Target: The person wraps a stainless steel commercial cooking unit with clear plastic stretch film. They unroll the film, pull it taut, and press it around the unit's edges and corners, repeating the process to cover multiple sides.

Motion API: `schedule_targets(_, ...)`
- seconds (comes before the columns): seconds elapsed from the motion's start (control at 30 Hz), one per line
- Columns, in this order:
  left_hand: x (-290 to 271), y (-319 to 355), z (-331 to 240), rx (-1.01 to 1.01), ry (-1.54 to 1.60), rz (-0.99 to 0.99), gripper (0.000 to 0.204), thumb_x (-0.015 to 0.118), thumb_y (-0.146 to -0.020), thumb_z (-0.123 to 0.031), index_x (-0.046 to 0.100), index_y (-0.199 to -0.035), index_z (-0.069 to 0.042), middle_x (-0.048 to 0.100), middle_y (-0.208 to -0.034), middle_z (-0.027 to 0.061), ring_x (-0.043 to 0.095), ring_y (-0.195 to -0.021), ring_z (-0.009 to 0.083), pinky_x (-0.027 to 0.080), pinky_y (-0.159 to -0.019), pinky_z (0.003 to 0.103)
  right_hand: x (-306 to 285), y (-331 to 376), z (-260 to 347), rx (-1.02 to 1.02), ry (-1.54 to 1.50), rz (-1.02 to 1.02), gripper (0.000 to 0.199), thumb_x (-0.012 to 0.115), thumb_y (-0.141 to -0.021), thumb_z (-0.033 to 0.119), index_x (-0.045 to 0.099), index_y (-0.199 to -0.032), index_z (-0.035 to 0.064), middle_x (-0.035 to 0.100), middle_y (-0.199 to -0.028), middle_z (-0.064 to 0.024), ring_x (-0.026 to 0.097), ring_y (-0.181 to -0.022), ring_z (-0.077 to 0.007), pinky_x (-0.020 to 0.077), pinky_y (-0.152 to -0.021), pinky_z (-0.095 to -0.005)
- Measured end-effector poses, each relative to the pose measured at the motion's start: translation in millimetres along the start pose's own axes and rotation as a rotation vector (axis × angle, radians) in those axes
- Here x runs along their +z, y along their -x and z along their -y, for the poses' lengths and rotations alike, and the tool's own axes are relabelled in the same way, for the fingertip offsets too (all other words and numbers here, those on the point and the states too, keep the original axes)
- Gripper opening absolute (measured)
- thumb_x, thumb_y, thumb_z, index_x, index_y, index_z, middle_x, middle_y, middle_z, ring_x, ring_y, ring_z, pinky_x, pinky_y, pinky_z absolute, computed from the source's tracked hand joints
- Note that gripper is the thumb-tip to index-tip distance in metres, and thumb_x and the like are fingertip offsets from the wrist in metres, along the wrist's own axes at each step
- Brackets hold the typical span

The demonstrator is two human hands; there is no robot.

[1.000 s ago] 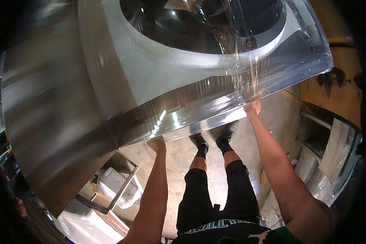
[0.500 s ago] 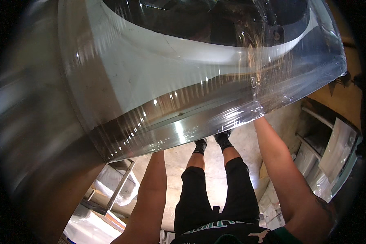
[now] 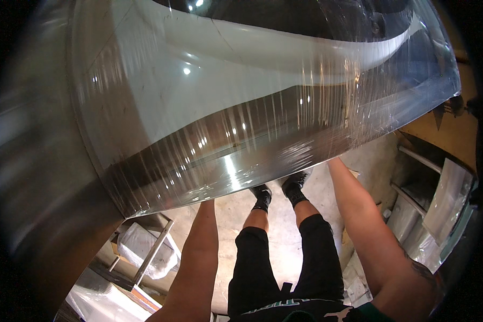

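A large, glossy curved panel, tightly covered in clear plastic film, fills the upper half of the view. Its surface is pale grey with dark areas; I cannot tell which are reflections. From below, my left forearm reaches up to the panel's near edge, left of my legs. Farther right, my right forearm meets that same edge. Both hands are hidden behind or under the panel, so their fingers do not show. The near edge slants, higher on the right than on the left.
Metal rack bars and a film-wrapped item stand at lower left. On the right, another rack holds wrapped panels. My feet are on the concrete floor just below the panel's edge.
The panel has shifted slightly in view, its lower left corner moving left and down. Reflections and film creases on the right look different. My right wrist sits a little farther left; my feet have shifted slightly.
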State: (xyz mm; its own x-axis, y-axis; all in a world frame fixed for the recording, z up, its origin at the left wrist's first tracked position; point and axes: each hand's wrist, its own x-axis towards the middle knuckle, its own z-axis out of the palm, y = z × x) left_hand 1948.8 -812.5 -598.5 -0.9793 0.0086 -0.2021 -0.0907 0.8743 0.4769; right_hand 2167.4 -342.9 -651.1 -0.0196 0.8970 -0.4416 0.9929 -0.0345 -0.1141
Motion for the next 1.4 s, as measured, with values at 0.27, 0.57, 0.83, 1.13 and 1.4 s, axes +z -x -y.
schedule_targets(0.27, 13.9, 3.5, 12.6, -0.033, 0.097, 0.034, 0.049, 0.043, -0.109, -0.031, 0.032, -0.148, -0.005, 0.031, -0.151, 0.0075, 0.032, -0.135, 0.0225, 0.029, -0.110, 0.038, 23.1, -1.9, 3.6, -0.218, 0.054, -0.324, 0.045, 0.076, -0.078, 0.036, 0.072, -0.101, -0.0021, 0.073, -0.107, -0.0214, 0.069, -0.106, -0.0376, 0.0548, -0.094, -0.0423)
schedule_targets(0.57, 12.3, 4.7, 54.5, -0.145, 0.358, 0.141, 0.057, 0.040, -0.111, -0.032, 0.022, -0.158, -0.006, 0.021, -0.164, 0.0053, 0.023, -0.148, 0.0219, 0.023, -0.121, 0.038, -38.3, 39.5, 28.0, -0.047, 0.003, 0.079, 0.069, 0.062, -0.085, 0.069, 0.076, -0.095, 0.0017, 0.075, -0.097, -0.0208, 0.073, -0.093, -0.0377, 0.0575, -0.083, -0.0455)
schedule_targets(0.83, -4.3, 44.7, 93.5, -0.434, 1.218, 0.131, 0.050, 0.052, -0.106, -0.026, 0.042, -0.150, -0.005, 0.045, -0.150, 0.0072, 0.041, -0.138, 0.0197, 0.033, -0.117, 0.036, -42.1, 22.3, -15.4, 0.029, -0.801, 0.486, 0.071, 0.030, -0.107, 0.059, 0.057, -0.139, 0.0025, 0.064, -0.131, -0.0114, 0.061, -0.117, -0.0272, 0.0469, -0.102, -0.0390)
schedule_targets(1.13, 12.2, 102.7, 137.4, -0.670, 0.878, 0.350, 0.058, 0.055, -0.101, -0.041, 0.050, -0.147, -0.008, 0.062, -0.131, 0.0028, 0.053, -0.120, 0.0174, 0.039, -0.105, 0.036, 1.4, 56.6, -119.7, 0.276, -0.852, 0.620, 0.075, 0.029, -0.106, 0.056, 0.042, -0.153, -0.0010, 0.049, -0.151, -0.0130, 0.044, -0.138, -0.0242, 0.0273, -0.118, -0.0351)
schedule_targets(1.4, -32.5, 146.0, 123.8, -0.837, 0.565, 0.460, 0.031, 0.053, -0.099, -0.028, 0.069, -0.118, -0.008, 0.068, -0.107, 0.0000, 0.056, -0.094, 0.0170, 0.044, -0.089, 0.032, -62.4, 98.7, -187.3, 0.402, -0.741, 0.784, 0.027, 0.044, -0.096, 0.038, 0.062, -0.095, 0.0174, 0.061, -0.084, 0.0029, 0.053, -0.080, -0.0139, 0.0406, -0.078, -0.0310)
